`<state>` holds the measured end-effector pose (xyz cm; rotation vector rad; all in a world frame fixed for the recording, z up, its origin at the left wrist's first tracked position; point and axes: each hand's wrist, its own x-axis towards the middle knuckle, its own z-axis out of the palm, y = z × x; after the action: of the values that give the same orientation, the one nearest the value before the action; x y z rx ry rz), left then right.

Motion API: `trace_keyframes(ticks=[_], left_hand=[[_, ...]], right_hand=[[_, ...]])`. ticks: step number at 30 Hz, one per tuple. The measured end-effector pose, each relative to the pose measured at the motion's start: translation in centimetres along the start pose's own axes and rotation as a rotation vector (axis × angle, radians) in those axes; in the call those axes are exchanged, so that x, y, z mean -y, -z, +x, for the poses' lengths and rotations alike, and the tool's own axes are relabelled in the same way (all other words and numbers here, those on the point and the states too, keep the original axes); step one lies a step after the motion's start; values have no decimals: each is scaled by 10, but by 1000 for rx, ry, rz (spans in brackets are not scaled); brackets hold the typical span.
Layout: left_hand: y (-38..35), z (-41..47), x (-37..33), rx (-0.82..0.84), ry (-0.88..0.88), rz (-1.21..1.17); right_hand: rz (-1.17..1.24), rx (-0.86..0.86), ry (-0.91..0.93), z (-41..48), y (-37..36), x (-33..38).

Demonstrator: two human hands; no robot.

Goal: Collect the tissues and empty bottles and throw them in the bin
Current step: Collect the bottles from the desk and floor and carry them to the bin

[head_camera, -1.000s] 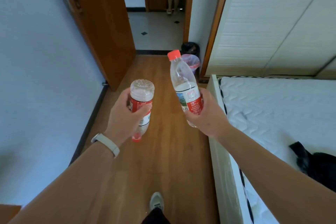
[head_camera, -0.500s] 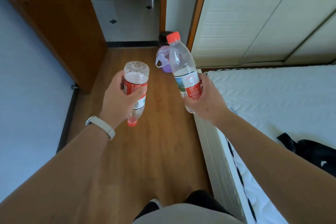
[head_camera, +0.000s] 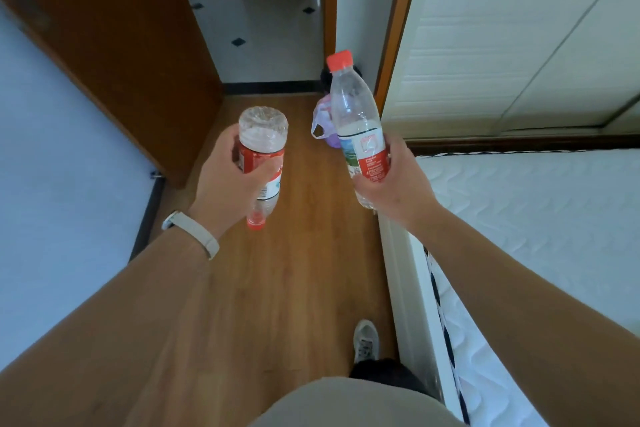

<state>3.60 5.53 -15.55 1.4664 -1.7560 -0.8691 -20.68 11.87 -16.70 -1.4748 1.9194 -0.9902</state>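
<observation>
My left hand (head_camera: 225, 180) grips an empty clear bottle (head_camera: 261, 146) with a red label, held upside down with its red cap pointing at the floor. My right hand (head_camera: 391, 184) holds a second empty bottle (head_camera: 353, 114) upright, red cap on top. Ahead on the floor, mostly hidden behind the right bottle, stands a dark bin (head_camera: 323, 78) with a purple liner bag (head_camera: 322, 121) draped over its rim. No tissues are visible.
A wooden floor strip (head_camera: 294, 270) runs between a blue wall (head_camera: 52, 184) on the left and a white mattress (head_camera: 536, 218) on the right. An open brown door (head_camera: 114, 45) stands at left, with a tiled hallway (head_camera: 263, 31) beyond. My shoe (head_camera: 365, 340) is below.
I have stepped forward along the floor; the bin and doorway are closer. Both hands still hold their bottles in the same poses.
</observation>
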Motion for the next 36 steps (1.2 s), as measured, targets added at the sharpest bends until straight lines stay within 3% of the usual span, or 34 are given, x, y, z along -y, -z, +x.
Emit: trace_keyframes(ticks=[7, 13, 23, 36], left_hand=[[-50, 60, -33, -65, 16, 40], [-51, 106, -25, -75, 71, 48], [-28, 242, 43, -74, 149, -8], [58, 455, 123, -3, 106, -98]], right_hand=[[7, 70, -2, 82, 34, -36], [16, 114, -4, 139, 27, -36], [-25, 123, -7, 257, -46, -1], [-122, 55, -77, 423, -160, 71]])
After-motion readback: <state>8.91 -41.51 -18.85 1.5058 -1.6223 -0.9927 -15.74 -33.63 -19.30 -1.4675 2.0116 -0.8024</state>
